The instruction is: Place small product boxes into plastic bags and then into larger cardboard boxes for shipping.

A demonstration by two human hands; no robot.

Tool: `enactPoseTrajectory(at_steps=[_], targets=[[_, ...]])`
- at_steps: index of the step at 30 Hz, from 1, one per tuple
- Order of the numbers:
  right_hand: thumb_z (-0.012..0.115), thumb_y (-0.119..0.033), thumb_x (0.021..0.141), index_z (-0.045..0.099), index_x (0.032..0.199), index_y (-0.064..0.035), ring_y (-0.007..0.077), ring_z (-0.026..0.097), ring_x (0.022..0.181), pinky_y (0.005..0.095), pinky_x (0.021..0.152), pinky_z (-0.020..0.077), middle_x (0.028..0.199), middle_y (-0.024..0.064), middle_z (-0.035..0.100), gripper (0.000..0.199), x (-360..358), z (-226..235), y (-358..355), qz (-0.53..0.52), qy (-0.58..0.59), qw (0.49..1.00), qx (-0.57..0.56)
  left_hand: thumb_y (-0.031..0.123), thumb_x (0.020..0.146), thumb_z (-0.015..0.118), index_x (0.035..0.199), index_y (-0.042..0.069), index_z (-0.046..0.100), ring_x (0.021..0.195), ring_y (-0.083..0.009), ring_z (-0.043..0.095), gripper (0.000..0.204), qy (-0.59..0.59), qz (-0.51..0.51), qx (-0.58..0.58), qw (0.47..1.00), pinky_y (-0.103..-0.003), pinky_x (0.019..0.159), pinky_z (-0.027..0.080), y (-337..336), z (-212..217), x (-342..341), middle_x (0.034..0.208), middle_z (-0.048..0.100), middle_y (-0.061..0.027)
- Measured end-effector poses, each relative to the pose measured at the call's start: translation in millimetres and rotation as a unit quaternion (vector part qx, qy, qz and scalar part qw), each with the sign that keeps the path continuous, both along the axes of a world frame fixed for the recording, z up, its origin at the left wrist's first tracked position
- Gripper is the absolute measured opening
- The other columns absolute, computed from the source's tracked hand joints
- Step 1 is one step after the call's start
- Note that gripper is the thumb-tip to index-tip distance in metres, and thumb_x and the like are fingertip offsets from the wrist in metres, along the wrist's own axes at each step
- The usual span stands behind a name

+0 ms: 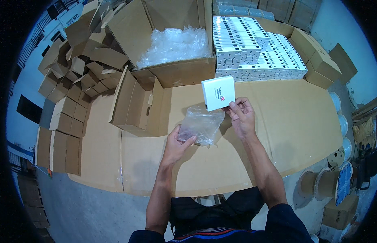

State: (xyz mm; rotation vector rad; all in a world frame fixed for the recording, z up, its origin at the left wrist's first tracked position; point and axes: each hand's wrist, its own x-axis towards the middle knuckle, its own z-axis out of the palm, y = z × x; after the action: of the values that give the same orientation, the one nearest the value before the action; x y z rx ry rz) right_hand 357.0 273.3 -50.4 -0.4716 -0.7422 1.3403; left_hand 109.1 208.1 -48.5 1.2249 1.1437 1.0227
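- Cardboard sheets (302,121) cover the worktable, their edges bending with the lens.
- A large open carton (172,69) stands at the far side, filled with a heap of clear plastic bags (174,44).
- To its right, stacked rows of small white boxes (257,52) with dark markings form a block.
- On the left, a pile of small brown cartons (75,69) runs along the table edge, and an opened flat carton (136,105) lies near the middle.
- The right hand (242,117) holds a small white box (218,93) above the table, thumb and fingertips pinching its lower right edge, the other fingers curled behind.
- The left hand (178,143) grips a clear plastic bag (201,123) just below that box, thumb pressed on top and fingers under it; the bag's mouth seems to face the box, though the crumpled film makes this hard to tell.
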Motion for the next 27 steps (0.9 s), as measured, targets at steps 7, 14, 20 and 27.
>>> enactPoseTrajectory(at_steps=[7,14,20,27], targets=[[0.067,0.000,0.093,0.057,0.100,-0.0048,0.0117,0.061,0.088,0.0291,0.083,0.0520,0.100,0.0052,0.063,0.014,-4,-4,-4,0.016,-0.051,0.999,-0.006,0.003,0.088,0.074,0.125,-0.001,0.055,0.096,-0.0128,0.065,0.042,-0.025,0.026,0.005,0.999,-0.028,0.082,0.054,-3,0,-2,0.110,0.068,-0.0080],[0.067,0.003,0.091,0.056,0.100,-0.0038,0.0140,0.061,0.098,0.0314,0.088,0.0524,0.106,0.0097,0.065,0.016,-2,5,-6,0.048,-0.074,0.996,0.026,0.002,0.087,0.074,0.124,0.000,0.055,0.098,-0.0133,0.064,0.041,-0.017,0.033,-0.005,0.999,-0.031,0.087,0.053,-8,4,-7,0.110,0.067,-0.0079],[0.067,0.003,0.090,0.055,0.101,-0.0044,0.0157,0.061,0.102,0.0314,0.090,0.0525,0.109,0.0106,0.065,0.018,4,7,-3,0.057,-0.117,0.991,0.044,0.003,0.087,0.075,0.119,0.000,0.057,0.092,-0.0118,0.064,0.037,-0.003,0.031,-0.006,1.000,-0.028,0.081,0.054,-9,14,-2,0.104,0.067,-0.0062],[0.068,-0.001,0.091,0.054,0.100,-0.0054,0.0125,0.062,0.093,0.0271,0.080,0.0553,0.108,0.0090,0.063,0.017,2,10,-5,0.128,-0.156,0.979,-0.002,0.002,0.086,0.076,0.116,0.000,0.056,0.090,-0.0105,0.064,0.036,-0.004,0.034,0.028,0.999,-0.027,0.078,0.054,-10,7,1,0.103,0.067,-0.0057]])
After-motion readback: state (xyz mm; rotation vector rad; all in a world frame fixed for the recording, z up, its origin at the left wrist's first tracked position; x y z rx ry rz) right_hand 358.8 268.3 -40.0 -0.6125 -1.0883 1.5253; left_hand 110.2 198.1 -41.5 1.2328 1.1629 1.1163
